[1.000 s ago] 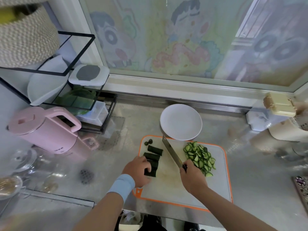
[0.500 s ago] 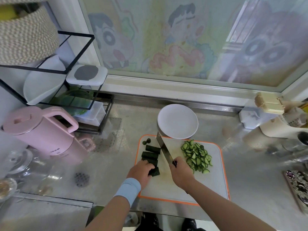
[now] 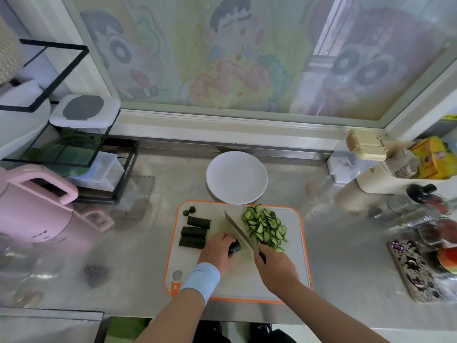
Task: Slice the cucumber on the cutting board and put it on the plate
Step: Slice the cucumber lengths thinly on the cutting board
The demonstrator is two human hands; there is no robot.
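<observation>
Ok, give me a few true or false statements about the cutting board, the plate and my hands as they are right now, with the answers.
1. The plate holds no cucumber yet. True.
2. The right hand grips the knife. True.
3. The cucumber slices lie left of the knife blade. False: they lie to its right, and three uncut chunks lie to its left.
4. The left hand rests flat on the counter. False: it holds a cucumber piece on the cutting board.
5. A pink kettle stands left of the cutting board. True.
</observation>
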